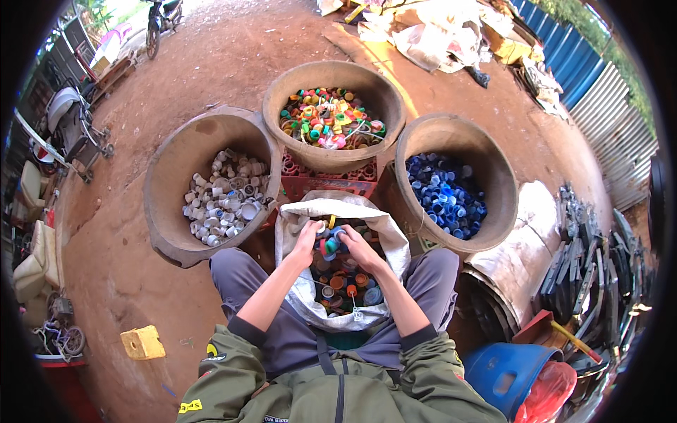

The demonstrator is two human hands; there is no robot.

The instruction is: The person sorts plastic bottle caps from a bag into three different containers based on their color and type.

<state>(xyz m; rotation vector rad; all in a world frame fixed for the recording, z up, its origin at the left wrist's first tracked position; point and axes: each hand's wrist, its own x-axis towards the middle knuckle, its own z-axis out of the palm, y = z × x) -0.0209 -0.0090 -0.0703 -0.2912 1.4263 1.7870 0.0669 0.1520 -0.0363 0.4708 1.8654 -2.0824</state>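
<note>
A white woven sack [296, 222] with its rim folded back sits between my knees, full of mixed bottle caps [338, 285]. Over its mouth, my left hand [307, 242] holds plastic caps, a whitish one at the fingertips. Close beside it, my right hand [358, 247] grips blue caps; red and green ones show between the hands. A large tub [164, 185] at the left holds white caps [227, 206]. The middle tub [333, 71] holds red, yellow and green caps [322, 116]. Blue caps [447, 195] lie in the right tub [492, 158].
A red plastic crate [328, 185] supports the middle tub. Right of me are a blue plastic drum [497, 375], a rolled sheet [513, 259] and stacked dark parts [576, 254]. A yellow block [143, 342] lies on the dirt at the left, with a stroller [74, 127] farther off.
</note>
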